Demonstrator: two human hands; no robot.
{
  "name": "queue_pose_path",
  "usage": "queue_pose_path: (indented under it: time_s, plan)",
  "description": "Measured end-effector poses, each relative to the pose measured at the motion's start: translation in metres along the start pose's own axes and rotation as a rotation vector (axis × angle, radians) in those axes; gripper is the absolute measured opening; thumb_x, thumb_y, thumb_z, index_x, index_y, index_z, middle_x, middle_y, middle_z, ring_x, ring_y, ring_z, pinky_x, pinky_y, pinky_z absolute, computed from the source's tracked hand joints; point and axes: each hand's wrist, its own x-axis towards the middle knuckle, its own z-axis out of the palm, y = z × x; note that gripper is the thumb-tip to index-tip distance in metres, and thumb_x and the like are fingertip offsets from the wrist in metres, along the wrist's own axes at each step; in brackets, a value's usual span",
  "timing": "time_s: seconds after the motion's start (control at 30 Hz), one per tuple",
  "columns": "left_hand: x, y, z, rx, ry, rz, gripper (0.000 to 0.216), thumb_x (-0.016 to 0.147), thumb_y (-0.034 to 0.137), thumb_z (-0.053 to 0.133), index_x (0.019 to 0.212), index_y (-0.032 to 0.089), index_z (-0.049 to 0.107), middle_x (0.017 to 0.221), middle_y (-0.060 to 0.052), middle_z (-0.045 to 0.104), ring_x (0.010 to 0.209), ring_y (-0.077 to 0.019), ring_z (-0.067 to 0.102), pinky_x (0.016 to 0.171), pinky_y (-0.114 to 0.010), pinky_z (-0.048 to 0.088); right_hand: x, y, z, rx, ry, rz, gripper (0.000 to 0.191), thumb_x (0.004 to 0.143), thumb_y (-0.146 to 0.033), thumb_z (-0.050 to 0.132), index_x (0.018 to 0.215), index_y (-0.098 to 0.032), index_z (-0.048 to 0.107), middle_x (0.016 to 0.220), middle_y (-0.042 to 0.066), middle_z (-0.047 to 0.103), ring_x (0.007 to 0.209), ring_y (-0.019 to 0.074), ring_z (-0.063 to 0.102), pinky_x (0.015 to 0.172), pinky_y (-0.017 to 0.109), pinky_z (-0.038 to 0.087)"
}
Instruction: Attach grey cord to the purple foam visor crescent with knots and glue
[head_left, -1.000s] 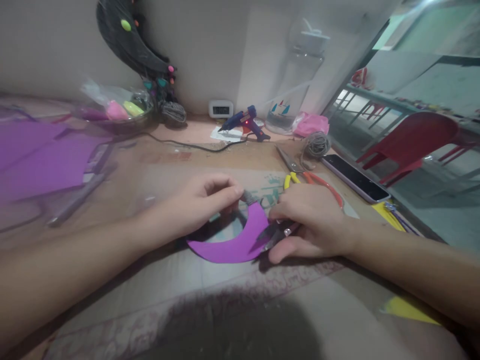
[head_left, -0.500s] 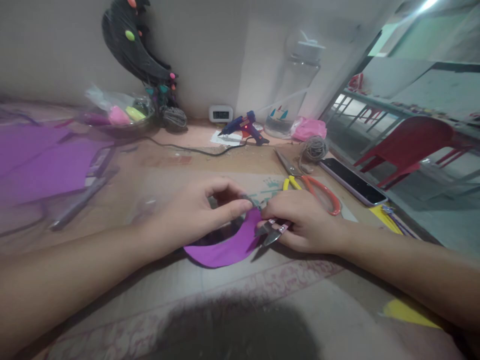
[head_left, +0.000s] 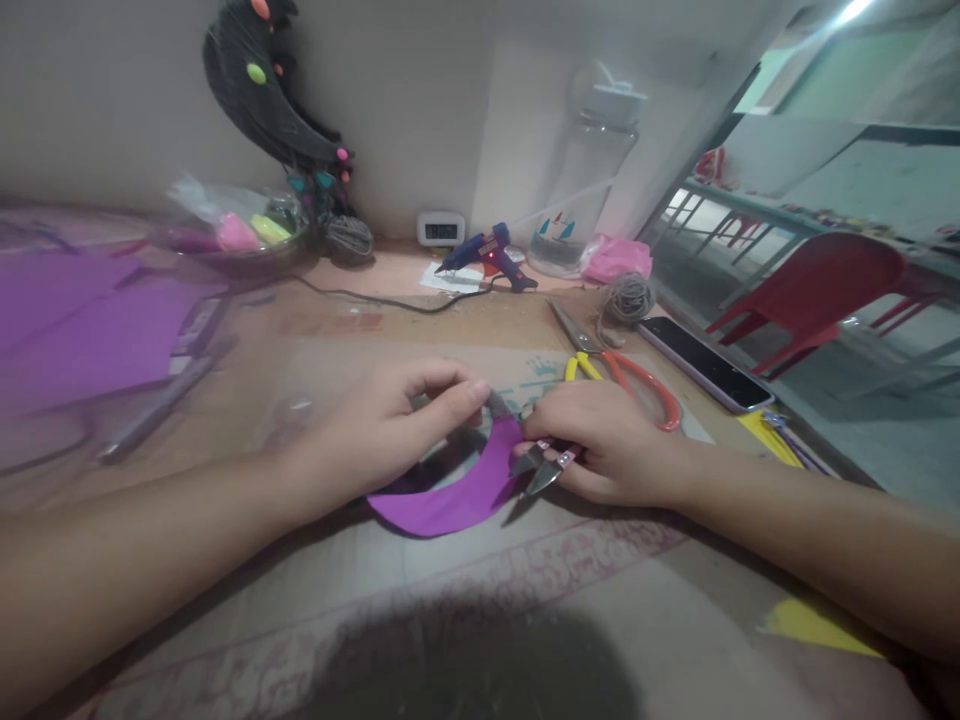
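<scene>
Left hand (head_left: pixel 397 425) has shifted back, exposing the grey tip (head_left: pixel 503 405) of the purple crescent (head_left: pixel 450 508) on the worktop (head_left: pixel 345 590). It pinches this tip; the right hand (head_left: pixel 619 440) grips small scissors (head_left: pixel 547 475) beside the crescent's right edge. Caution: wrist rotation could make the scissors nick the crescent.

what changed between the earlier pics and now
The right hand swung the small metal blades from pointing left over the purple crescent to pointing down-left at its right edge. The left hand went right, then back left. Glue gun and phone stayed put.
</scene>
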Motion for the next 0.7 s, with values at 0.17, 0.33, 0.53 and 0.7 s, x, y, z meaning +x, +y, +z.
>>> queue_pose_path:
  time_s: [0.17,0.33,0.53,0.7]
  plan:
    - [0.0007,0.001,-0.0004,0.014,0.012,-0.02,0.03,0.088,0.047,0.054,0.082,0.02,0.065,0.074,0.002,0.064,0.067,-0.0124,0.059,0.059,-0.022,0.044,0.0,-0.0011,0.0001,-0.004,-0.015,0.006,0.008,0.086,-0.019,0.05,0.082,-0.018,0.057,0.066,0.0,0.06,0.061,0.0121,0.052,0.063,0.025,0.034]
    - [-0.0015,0.0021,-0.0012,0.046,0.002,0.003,0.032,0.09,0.045,0.05,0.079,0.019,0.063,0.073,0.001,0.062,0.065,-0.0127,0.057,0.057,-0.023,0.043,0.0011,-0.0005,0.0002,-0.007,-0.03,0.004,0.009,0.088,-0.021,0.052,0.081,-0.019,0.057,0.067,0.0,0.059,0.062,0.0122,0.052,0.062,0.025,0.034]
    - [-0.0013,0.0034,-0.0009,0.03,-0.007,0.015,0.033,0.092,0.042,0.046,0.075,0.018,0.061,0.069,0.001,0.06,0.063,-0.0131,0.056,0.055,-0.022,0.042,0.0007,0.0012,0.0006,-0.006,-0.026,-0.003,0.008,0.088,-0.021,0.052,0.081,-0.019,0.057,0.066,-0.001,0.058,0.062,0.0119,0.051,0.062,0.025,0.033]
    - [-0.0018,0.0039,-0.0022,0.017,0.004,0.045,0.033,0.092,0.041,0.046,0.082,0.018,0.067,0.076,0.0,0.063,0.072,-0.0145,0.059,0.063,-0.023,0.046,0.0005,0.0008,0.0007,-0.022,-0.027,-0.003,0.009,0.088,-0.021,0.051,0.082,-0.019,0.057,0.067,0.0,0.059,0.062,0.0122,0.051,0.063,0.025,0.033]
